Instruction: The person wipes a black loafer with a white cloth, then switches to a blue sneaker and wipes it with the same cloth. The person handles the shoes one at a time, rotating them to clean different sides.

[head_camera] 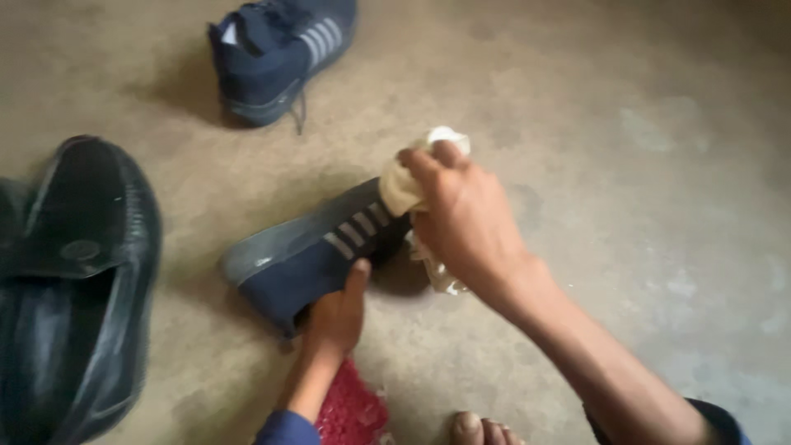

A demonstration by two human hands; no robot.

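Observation:
A navy blue sneaker [309, 251] with pale side stripes lies tilted on the floor at the centre. My left hand [336, 313] grips it from below, the thumb up on its side. My right hand [463, 218] is closed on a cream cloth [401, 185], pressed against the sneaker's striped side. More of the cloth hangs under that hand.
A second navy sneaker [276, 53] stands at the top. A black leather shoe [78, 280] lies at the left edge. A red mesh item [353, 412] and my bare toes [482, 430] are at the bottom. The floor [643, 165] is dusty concrete.

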